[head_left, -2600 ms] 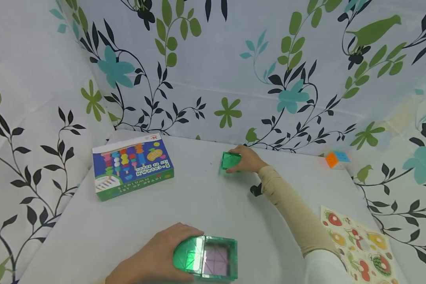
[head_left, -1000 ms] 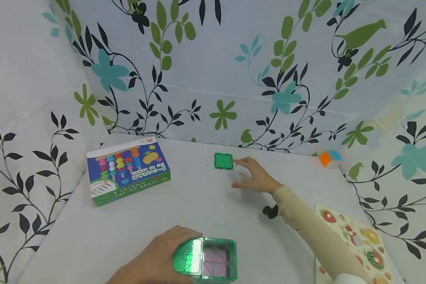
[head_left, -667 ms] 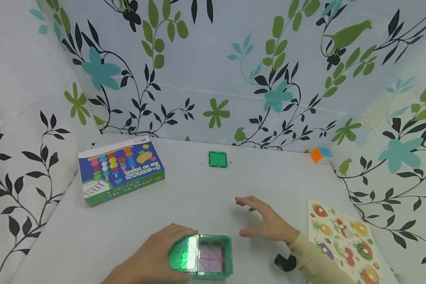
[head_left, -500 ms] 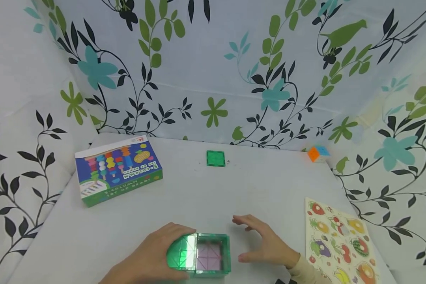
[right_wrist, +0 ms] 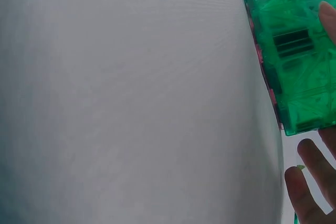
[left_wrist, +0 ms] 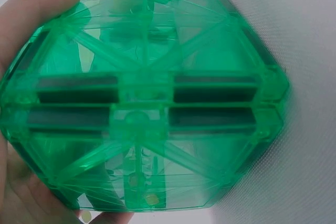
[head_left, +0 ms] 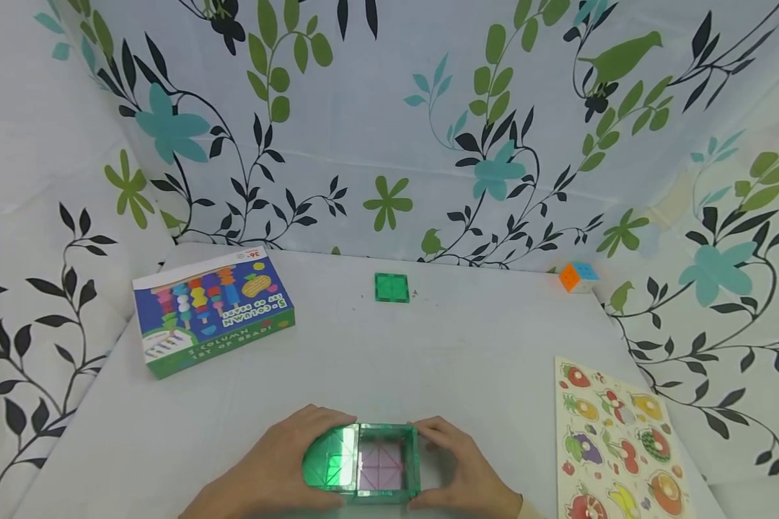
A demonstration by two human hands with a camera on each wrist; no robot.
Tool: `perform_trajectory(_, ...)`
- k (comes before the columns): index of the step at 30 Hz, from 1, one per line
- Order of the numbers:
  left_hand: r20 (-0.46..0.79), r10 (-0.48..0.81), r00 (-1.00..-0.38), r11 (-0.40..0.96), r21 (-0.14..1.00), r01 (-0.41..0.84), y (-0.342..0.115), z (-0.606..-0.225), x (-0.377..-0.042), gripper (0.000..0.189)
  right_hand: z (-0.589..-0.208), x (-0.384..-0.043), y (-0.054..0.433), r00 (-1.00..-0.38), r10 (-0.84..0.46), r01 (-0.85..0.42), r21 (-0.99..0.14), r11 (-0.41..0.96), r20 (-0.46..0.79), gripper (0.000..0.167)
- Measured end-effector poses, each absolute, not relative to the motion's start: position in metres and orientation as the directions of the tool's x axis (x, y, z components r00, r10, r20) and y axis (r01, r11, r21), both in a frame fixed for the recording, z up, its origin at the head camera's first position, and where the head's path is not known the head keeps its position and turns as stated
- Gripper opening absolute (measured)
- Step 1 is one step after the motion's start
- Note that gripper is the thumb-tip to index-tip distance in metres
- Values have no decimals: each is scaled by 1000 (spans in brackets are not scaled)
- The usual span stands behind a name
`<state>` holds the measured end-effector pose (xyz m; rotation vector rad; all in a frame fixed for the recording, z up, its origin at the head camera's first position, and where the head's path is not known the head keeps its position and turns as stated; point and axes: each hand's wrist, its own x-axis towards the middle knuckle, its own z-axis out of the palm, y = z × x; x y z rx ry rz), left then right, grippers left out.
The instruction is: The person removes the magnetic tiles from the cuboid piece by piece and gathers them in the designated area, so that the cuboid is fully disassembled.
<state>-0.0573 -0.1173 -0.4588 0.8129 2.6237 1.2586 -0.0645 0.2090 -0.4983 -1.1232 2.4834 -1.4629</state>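
A box of see-through green magnetic tiles (head_left: 412, 461) stands at the table's near edge in the head view. Its open-topped right part has a pinkish floor, and a shiny green rounded part adjoins on the left. My left hand (head_left: 279, 458) grips that left part between thumb and fingers. At the right side, my right hand (head_left: 464, 468) holds the wall, fingers at the far corner and thumb at the near one. Two tile edges lie one against the other on the green box (left_wrist: 147, 45) in the left wrist view. A single green tile (head_left: 392, 287) lies flat near the back edge.
A blue and green bead-set box (head_left: 214, 310) lies at the back left. At the back right corner sits a puzzle cube (head_left: 578, 277). A sheet with fruit pictures (head_left: 617, 440) lies along the right side. Patterned cloth (head_left: 337, 144) rises behind the table.
My right hand has let go of the single green tile at the back, drawn back toward me, and taken hold of the box's right side. My left hand has kept its grip.
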Motion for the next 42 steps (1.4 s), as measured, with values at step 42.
perform_trajectory(42,126,518,-846,518,741,427,-116,-460,-56,78,-492,-64,216,-771,-559,-566,-732,379,306,81)
